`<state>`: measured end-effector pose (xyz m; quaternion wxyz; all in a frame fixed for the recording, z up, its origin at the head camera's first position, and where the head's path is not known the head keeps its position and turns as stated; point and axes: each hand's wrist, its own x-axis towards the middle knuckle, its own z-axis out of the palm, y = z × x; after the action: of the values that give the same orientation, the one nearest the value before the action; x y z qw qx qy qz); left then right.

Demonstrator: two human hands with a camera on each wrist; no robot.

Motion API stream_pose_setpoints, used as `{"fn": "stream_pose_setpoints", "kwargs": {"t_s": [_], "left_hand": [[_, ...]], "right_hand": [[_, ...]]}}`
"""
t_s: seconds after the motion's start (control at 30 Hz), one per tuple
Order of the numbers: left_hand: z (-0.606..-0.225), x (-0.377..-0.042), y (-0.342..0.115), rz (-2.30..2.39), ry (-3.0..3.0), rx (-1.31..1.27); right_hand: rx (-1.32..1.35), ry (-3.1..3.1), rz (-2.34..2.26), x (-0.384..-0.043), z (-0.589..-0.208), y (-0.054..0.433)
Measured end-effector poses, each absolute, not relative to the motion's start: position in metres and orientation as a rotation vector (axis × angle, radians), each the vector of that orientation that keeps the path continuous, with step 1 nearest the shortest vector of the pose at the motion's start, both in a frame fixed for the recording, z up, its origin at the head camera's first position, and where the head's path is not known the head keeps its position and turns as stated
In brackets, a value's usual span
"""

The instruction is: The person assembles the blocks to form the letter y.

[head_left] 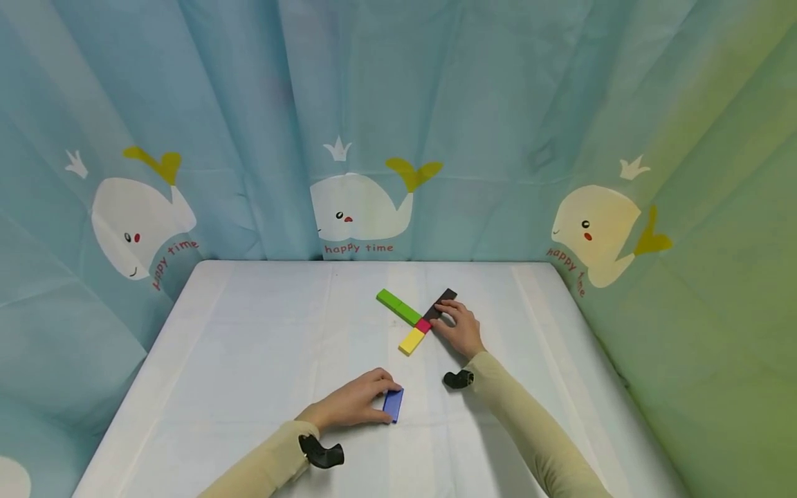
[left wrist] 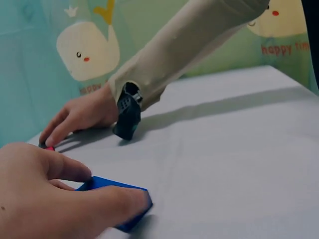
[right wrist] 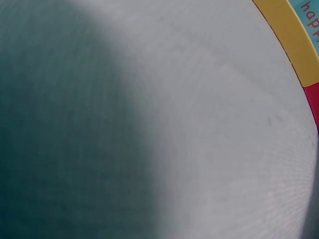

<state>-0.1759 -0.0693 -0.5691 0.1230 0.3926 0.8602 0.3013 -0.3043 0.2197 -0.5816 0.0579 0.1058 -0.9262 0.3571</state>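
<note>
Between the thumb and fingers of my left hand (head_left: 351,401) is a flat blue block (head_left: 394,407), pinched by its ends just above or on the tabletop. The left wrist view shows the same blue block (left wrist: 112,182) tilted a little. My right hand (head_left: 462,333) holds a black block (head_left: 447,295) with thumb and fingertips, partly covering it. The black piece lines up with a small red block (head_left: 423,325) and a yellow block (head_left: 411,341). Two green blocks (head_left: 398,308) run end to end from the red one toward the upper left.
A white cloth covers the table (head_left: 249,346). Behind it and along its sides hangs a blue-green curtain (head_left: 510,104) printed with whales. A black wrist device (head_left: 321,453) sits on the left sleeve, another wrist device (head_left: 459,380) on the right.
</note>
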Motion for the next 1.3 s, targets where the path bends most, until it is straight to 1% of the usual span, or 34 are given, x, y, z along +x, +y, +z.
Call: {"fn": "stream_pose_setpoints", "kwargs": {"t_s": [0.17,0.3,0.53,0.77,1.07,1.3], "left_hand": [[-0.571,-0.175,-0.069,0.849,2.525,1.169],[-0.569,-0.18,-0.072,0.914,2.518,1.135],[-0.562,-0.204,-0.09,1.046,2.464,1.053],[-0.563,-0.223,-0.101,0.884,2.498,1.078],[-0.568,-0.231,-0.096,0.985,2.503,1.058],[-0.57,-0.233,-0.083,0.941,2.534,1.034]], "right_hand": [[0.304,-2.814,1.087,-0.305,-0.582,0.22],[0.311,-2.806,1.086,-0.306,-0.582,0.219],[0.331,-2.787,1.081,-0.306,-0.584,0.218],[0.326,-2.813,1.077,-0.303,-0.584,0.218],[0.332,-2.797,1.067,-0.303,-0.582,0.217],[0.328,-2.794,1.063,-0.304,-0.583,0.219]]}}
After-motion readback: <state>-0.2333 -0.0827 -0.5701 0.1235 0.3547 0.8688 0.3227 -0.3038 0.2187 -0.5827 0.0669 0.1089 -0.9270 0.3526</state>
